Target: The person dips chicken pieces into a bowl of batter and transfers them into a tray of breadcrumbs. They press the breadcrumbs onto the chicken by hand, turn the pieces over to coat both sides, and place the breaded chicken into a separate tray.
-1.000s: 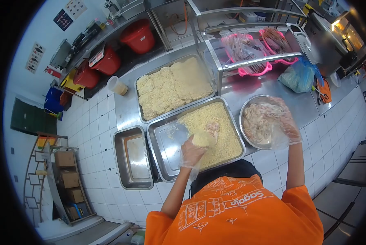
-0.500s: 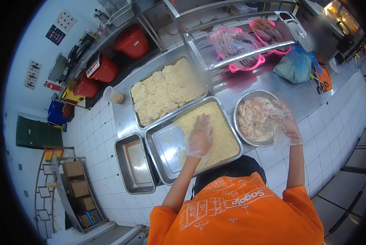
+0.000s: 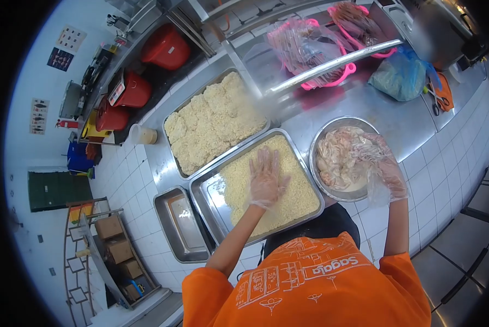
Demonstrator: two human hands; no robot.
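Observation:
My left hand, in a clear plastic glove, lies palm down with fingers spread on pale crumbs. The crumbs cover most of a steel tray, whose left end shows bare metal. My right hand, gloved in loose clear plastic, reaches into a round steel bowl at the right. Wet raw meat pieces sit in milky liquid there; this hand's fingertips blend into the meat, so I cannot tell their grip. Behind the crumb tray, a second tray holds crumb-coated pieces.
A smaller steel pan stands left of the crumb tray, and a plastic cup at the table's left edge. Pink baskets with packed bags sit under a metal rail. A blue bag and scissors lie at right.
Crumbs now reach further left in the tray. My left hand has flattened, its fingers wider apart. My right hand stays at the bowl, and the whole view has shifted slightly.

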